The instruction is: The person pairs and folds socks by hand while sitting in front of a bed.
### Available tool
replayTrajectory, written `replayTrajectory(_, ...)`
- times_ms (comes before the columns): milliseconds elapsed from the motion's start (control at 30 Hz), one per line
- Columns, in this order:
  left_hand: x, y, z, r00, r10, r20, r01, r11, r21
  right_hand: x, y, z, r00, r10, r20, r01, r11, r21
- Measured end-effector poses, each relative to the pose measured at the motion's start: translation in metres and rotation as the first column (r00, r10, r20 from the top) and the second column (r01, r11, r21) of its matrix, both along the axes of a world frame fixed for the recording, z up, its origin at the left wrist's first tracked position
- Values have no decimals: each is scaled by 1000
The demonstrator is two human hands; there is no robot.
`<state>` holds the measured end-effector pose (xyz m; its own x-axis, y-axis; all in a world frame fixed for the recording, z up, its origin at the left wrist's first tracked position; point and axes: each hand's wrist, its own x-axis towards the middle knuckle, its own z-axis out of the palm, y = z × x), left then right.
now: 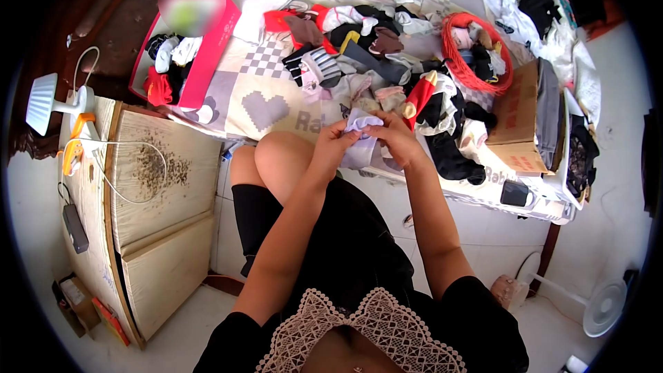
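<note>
A pale lavender sock (362, 123) is bunched up between my two hands, over the near edge of the bed. My left hand (335, 139) pinches its left side. On the other side, my right hand (395, 138) has its fingers closed on the same sock. Part of the lavender fabric hangs below the fingers. Just beyond my hands lies a loose heap of socks (373, 62) in black, grey, white, brown and red. A red and yellow sock (418, 100) lies close to my right hand.
A pink box (215, 55) holding folded socks stands at the bed's left. Right of the heap are a red woven basket (507, 62) with socks inside and a cardboard box (516, 121). A wooden cabinet (166, 179) with a lamp (43, 103) stands left; a white fan (605, 308) is at right.
</note>
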<state>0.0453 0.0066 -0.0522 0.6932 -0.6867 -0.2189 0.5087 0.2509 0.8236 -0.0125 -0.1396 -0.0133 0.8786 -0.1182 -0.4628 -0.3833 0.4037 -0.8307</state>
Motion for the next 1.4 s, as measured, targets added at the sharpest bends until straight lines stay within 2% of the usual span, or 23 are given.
replayTrajectory(100,0,0,2,1000,-13,-4,14,997,73,4,-6,-15,988,-119,95,125,990,-61)
replayTrajectory(167,1,1,2,1000,-8,-7,9,993,114,7,-8,-29,932,-166,322,258,928,-268)
replayTrajectory(200,2,1,0,1000,-4,-19,6,993,116,9,-3,-23,933,-163,321,255,929,-268)
replayTrajectory(233,2,2,-1,999,-2,-32,5,993,117,9,4,-19,899,-30,436,301,766,-568)
replayTrajectory(267,2,2,-3,999,-1,-33,5,993,118,8,12,-15,860,135,492,368,504,-781)
replayTrajectory(300,2,1,-5,994,53,-95,-43,993,111,8,19,-10,832,204,516,425,362,-829)
replayTrajectory(400,5,5,-10,969,133,-207,-122,991,63,3,23,-2,831,381,406,294,318,-901)
replayTrajectory(467,8,8,-14,953,159,-259,-159,987,22,1,24,1,817,412,404,276,336,-900)
replayTrajectory(533,10,7,-17,948,200,-246,-206,979,0,-1,23,-8,848,242,472,159,733,-661)
replayTrajectory(567,9,6,-18,948,200,-248,-207,978,-1,-2,21,-11,849,244,470,157,732,-663)
replayTrajectory(633,6,3,-16,984,181,6,-180,976,119,-2,18,-12,936,110,334,97,831,-548)
replayTrajectory(667,5,2,-14,983,181,6,-180,976,119,-2,18,-15,936,111,333,97,831,-548)
replayTrajectory(733,3,3,-9,977,212,-23,-210,975,72,-3,20,-19,990,19,139,30,941,-337)
replayTrajectory(867,4,4,-11,975,217,42,-220,971,89,0,23,-22,966,-21,256,105,943,-317)
replayTrajectory(933,6,6,-3,950,156,-271,-171,985,-32,3,15,-19,978,-72,196,141,921,-363)
replayTrajectory(967,7,7,1,950,154,-273,-170,985,-33,4,15,-18,963,-213,166,249,936,-248)
replayTrajectory(1067,8,6,12,918,37,-395,-100,985,-141,5,16,-27,896,-397,198,431,884,-180)
replayTrajectory(1100,5,3,7,959,43,-280,-72,993,-94,5,18,-35,896,-396,198,431,884,-180)
replayTrajectory(1167,1,-1,-7,986,42,-163,-50,998,-42,3,24,-52,882,-327,339,470,644,-604)
replayTrajectory(1233,0,-3,-21,980,171,97,-175,984,28,2,38,-39,882,-242,405,467,574,-673)
replayTrajectory(1267,0,-3,-23,981,171,96,-174,984,29,0,44,-31,875,-148,460,468,495,-732)
replayTrajectory(1300,1,-2,-19,970,224,96,-231,970,77,-4,48,-27,891,-179,417,418,681,-601)
replayTrajectory(1400,6,2,-10,962,249,112,-266,947,180,-6,57,-17,905,-100,414,376,643,-668)
